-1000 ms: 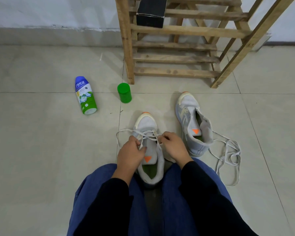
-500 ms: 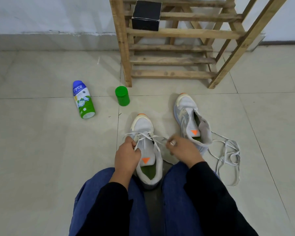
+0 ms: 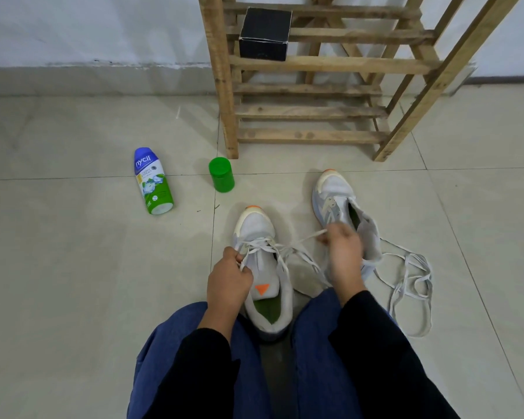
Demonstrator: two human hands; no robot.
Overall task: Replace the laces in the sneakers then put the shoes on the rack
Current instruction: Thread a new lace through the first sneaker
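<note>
A white sneaker [image 3: 256, 228] with an orange tongue mark stands on the floor between my knees, toe pointing away. A white lace [image 3: 297, 241] runs through its front eyelets. My left hand [image 3: 229, 276] pinches the lace at the shoe's left side. My right hand [image 3: 344, 252] pinches the other end and holds it taut, out to the right. The second sneaker [image 3: 335, 195] lies unlaced behind my right hand. A loose white lace [image 3: 412, 279] is heaped on the floor to its right. The wooden rack [image 3: 309, 110] stands ahead.
A black box [image 3: 265, 33] sits on a rack shelf. A blue and green bottle [image 3: 152, 181] lies on the tiles at the left, and its green cap [image 3: 221, 174] stands by the rack's front left leg. The wall runs behind the rack.
My right hand has moved up and to the right, drawing the lace out of the shoe and pulling it taut. My left hand stays at the shoe's left side.
</note>
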